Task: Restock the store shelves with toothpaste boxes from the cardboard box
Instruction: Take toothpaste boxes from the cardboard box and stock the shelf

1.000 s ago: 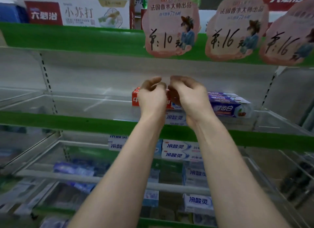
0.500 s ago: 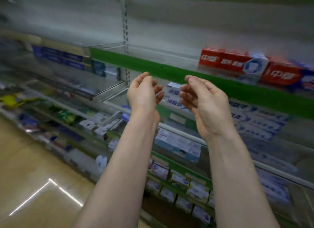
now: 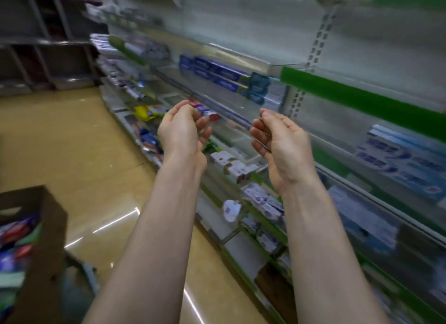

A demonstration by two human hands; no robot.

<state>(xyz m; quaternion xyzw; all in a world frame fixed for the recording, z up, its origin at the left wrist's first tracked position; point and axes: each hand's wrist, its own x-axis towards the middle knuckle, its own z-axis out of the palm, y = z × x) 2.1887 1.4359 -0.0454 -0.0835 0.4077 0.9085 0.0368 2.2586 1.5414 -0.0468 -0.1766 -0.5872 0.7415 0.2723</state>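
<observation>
Now hovering empty-handed beside shelves (image 3: 362, 99).
Left hand (image 3: 183, 130) and right hand (image 3: 282, 145) are holding nothing, fingers loosely curled; cardboard box (image 3: 48, 227) is sitting low-left, toothpaste boxes (image 3: 17, 239) inside; probably best gripping one squarely.

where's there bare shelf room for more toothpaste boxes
The shelf behind the green edge strip, right of the blue box stack, looks bare. So does the stretch under that stack, though blurred. Crowded: lower shelves with white-purple boxes and the light-blue boxes.
</observation>
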